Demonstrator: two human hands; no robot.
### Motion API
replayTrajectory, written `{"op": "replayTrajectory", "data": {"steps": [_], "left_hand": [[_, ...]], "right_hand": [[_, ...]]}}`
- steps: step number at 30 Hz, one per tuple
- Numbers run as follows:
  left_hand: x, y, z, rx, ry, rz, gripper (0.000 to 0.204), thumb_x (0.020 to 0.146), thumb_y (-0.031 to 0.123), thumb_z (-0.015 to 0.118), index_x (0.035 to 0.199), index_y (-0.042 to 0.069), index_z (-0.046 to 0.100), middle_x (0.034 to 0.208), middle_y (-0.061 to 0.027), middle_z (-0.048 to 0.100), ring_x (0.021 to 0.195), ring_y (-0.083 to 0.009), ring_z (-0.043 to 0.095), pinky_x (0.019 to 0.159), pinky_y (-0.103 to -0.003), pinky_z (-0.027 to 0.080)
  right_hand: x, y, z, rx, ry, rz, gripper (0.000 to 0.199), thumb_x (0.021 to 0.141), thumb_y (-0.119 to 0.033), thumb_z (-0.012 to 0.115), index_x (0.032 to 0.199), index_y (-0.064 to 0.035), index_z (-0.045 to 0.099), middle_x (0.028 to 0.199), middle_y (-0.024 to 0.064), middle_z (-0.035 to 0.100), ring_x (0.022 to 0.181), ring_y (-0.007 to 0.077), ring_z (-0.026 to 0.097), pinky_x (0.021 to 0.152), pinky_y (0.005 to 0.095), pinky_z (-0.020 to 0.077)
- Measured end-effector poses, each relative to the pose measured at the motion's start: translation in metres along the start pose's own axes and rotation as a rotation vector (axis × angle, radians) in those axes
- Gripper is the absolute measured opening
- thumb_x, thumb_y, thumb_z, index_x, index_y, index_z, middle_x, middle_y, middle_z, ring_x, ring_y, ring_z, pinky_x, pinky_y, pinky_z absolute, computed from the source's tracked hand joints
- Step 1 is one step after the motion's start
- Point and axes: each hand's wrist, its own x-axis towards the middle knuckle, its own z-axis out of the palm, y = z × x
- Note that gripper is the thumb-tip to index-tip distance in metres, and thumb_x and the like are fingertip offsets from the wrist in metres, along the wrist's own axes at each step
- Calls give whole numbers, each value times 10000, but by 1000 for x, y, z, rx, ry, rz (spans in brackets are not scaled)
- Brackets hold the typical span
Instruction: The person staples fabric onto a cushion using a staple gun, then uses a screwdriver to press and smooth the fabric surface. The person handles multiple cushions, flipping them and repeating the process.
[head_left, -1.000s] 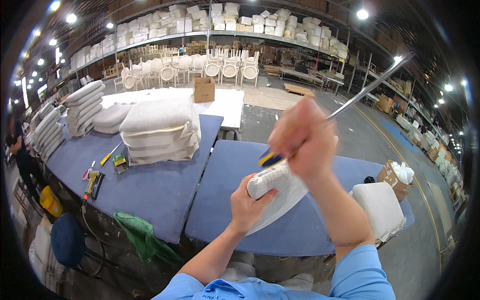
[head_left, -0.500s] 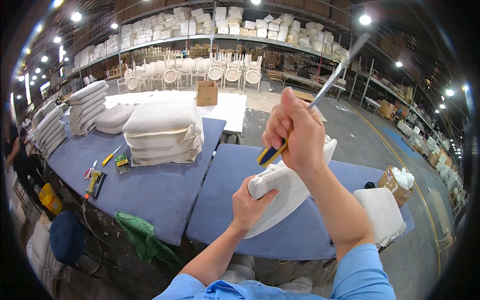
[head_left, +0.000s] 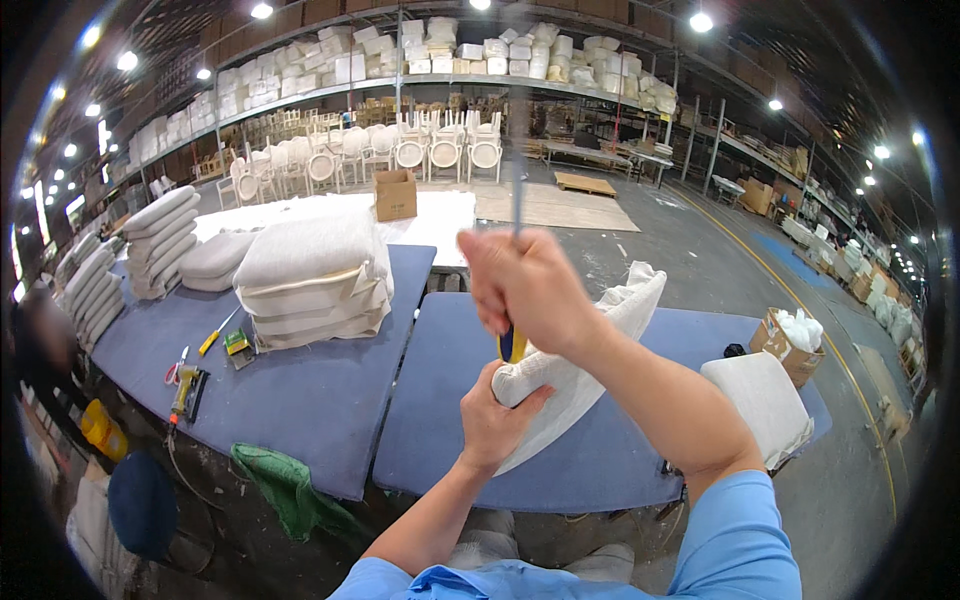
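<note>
My right hand (head_left: 533, 288) is wrapped round a screwdriver (head_left: 512, 345) with a blue and yellow handle. Its long metal shaft points up past the fist, smeared by motion, and the handle's butt is just above the edge of a pale fabric-covered seat cushion (head_left: 560, 412). That cushion stands tilted on the blue padded table (head_left: 430, 400), loose cloth showing along its far edge. Fingers and thumb of my left hand (head_left: 497, 415) grip its near rolled edge.
Cushions (head_left: 315, 265) are stacked on the left table. Near them lie scissors (head_left: 176, 366), a staple gun (head_left: 184, 392), another screwdriver (head_left: 212, 338) and a small green box (head_left: 237, 344). At right are another cushion (head_left: 757, 405) and a carton (head_left: 785, 345). A person (head_left: 45, 345) stands far left.
My right hand has swung left and lower, bringing the screwdriver from a rightward slant to nearly upright above the cushion's edge. My left hand keeps its grip. The whole view has shifted slightly.
</note>
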Motion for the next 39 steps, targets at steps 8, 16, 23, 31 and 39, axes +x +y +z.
{"op": "replayTrajectory", "data": {"steps": [8,16,23,31,39], "left_hand": [[-11,-4,6,-86,-41,101,560,847,192,962,1303,6,696,1095,-124,813,975,-138,756,904,-333,606],[-13,1,8,-64,-64,100,500,865,118,948,1282,5,697,1126,-57,799,1015,-119,726,915,-321,602],[-13,5,1,73,-86,22,538,858,126,955,1306,3,684,1128,-59,791,1021,-115,718,913,-316,599],[-14,-1,3,-18,-58,20,551,859,102,949,1320,-3,667,1140,-53,780,1034,-113,710,926,-312,592],[-8,-5,4,-22,-66,18,532,857,211,962,1280,28,695,1080,-70,800,971,-132,739,887,-323,601]], "right_hand": [[3,1,2,-60,-52,104,520,1155,-383,583,720,-122,472,608,6,468,507,137,486,519,328,433],[-15,4,-15,116,-1,33,502,1156,-369,578,740,-95,514,626,13,514,511,126,504,504,313,435],[-20,17,-18,159,52,65,467,1137,-345,604,753,-105,491,614,28,473,505,155,483,504,344,430],[-34,24,-22,201,51,27,514,1145,-354,593,715,-78,532,612,42,536,499,149,505,501,324,418],[-44,41,-23,200,6,-32,426,1150,-291,572,791,-63,583,629,23,541,547,128,533,524,306,437]]}}
